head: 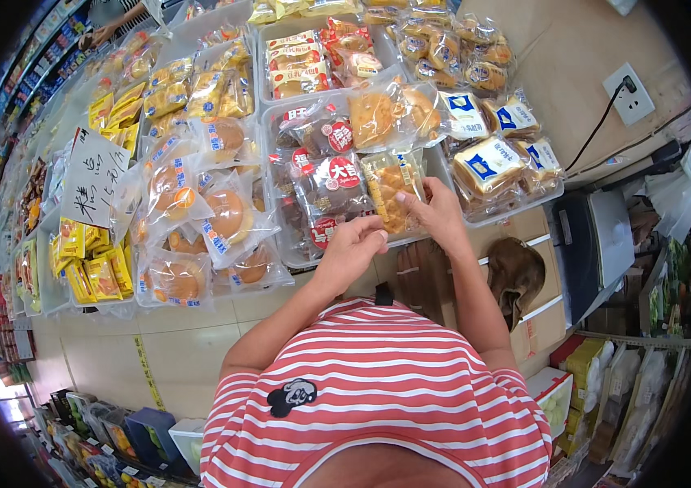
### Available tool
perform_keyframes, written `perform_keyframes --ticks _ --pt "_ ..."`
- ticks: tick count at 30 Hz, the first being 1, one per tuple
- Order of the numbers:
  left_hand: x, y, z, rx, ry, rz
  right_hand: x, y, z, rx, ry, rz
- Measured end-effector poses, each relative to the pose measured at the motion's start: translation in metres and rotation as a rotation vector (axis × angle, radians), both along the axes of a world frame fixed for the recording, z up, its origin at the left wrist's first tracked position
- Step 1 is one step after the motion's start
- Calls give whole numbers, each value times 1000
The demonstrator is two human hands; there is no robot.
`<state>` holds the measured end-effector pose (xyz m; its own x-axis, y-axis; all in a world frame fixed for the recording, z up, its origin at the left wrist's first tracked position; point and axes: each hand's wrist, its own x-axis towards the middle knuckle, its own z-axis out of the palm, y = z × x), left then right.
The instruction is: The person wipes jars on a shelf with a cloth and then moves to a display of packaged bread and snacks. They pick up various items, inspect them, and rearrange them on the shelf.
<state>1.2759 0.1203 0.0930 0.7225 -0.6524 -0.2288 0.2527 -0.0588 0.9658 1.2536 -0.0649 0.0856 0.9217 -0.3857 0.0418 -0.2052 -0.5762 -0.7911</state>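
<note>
My right hand (434,210) rests at the right side of a clear-wrapped golden pastry (389,189), its thumb on the wrapper. My left hand (354,247) is loosely curled just below that pastry, by the front rim of a translucent plastic bin (302,259); whether it pinches anything is unclear. Dark brown cakes in clear wrappers with red printing (336,183) lie to the pastry's left in the same bin. Above it are wrapped golden buns (376,116). Packs of white-and-blue labelled bread (488,168) fill the bin at the right.
Bins of round wrapped cakes (226,213) and small yellow packets (101,274) stand at the left, with a handwritten white sign (94,177). A wall socket (629,94) with a black cable is at the upper right, above a dark box (592,244). Another person's arm (116,24) shows at the upper left.
</note>
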Motion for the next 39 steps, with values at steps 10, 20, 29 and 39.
perform_keyframes --ticks 10,20,29,39 --pt "5 -17 -4 249 -84 33 0 -6 -15 214 17 4" --pt "-7 -22 11 -77 235 265 -2 -5 -15 585 -94 11" --pt "-9 -19 22 -128 187 256 -1 -13 8 917 -60 196" --pt "-13 -23 28 -190 111 240 -43 -27 22 1276 -374 18"
